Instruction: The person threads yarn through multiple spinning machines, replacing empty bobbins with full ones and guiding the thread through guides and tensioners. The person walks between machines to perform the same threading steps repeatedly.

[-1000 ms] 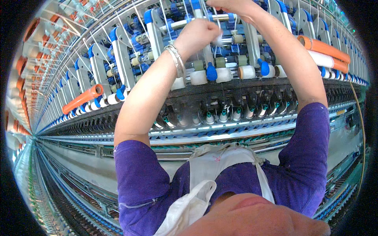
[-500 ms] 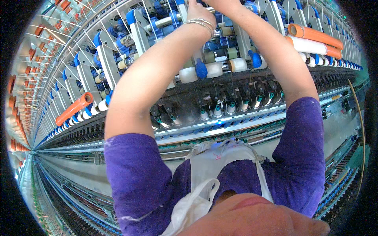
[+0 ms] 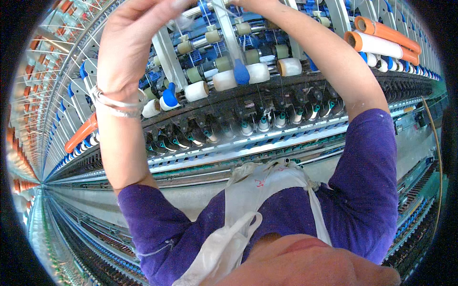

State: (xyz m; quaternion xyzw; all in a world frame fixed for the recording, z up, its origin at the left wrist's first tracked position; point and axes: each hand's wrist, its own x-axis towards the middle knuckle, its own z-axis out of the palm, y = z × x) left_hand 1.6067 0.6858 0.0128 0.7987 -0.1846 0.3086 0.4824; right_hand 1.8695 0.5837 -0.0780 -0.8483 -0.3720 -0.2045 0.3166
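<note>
My left hand (image 3: 136, 35), with bracelets (image 3: 119, 106) at its wrist, is raised over the upper part of a spinning machine. Its thumb stretches to the right, apart from the other fingers, whose ends the top edge cuts off. Just below the thumb tip is a pale, blurred wisp (image 3: 183, 22), perhaps fibre; whether I touch it cannot be made out. My right hand (image 3: 255, 4) reaches to the top edge, right of a grey arm with a blue tip (image 3: 241, 71), its fingers mostly out of view. Below the hands run white rollers (image 3: 228, 80) and olive rollers (image 3: 222, 63).
Orange tubes (image 3: 389, 35) and a white-wrapped tube (image 3: 380, 46) lie on the machine at right; another orange tube (image 3: 81, 133) lies at left. A row of bobbins (image 3: 264, 124) stands below the rollers. My white apron (image 3: 257, 183) hangs close to the machine's lower rail.
My left hand has swung left, away from the right hand, and its thumb now shows stretched out. The rollers between my arms are more exposed. My right hand stays near the top edge.
</note>
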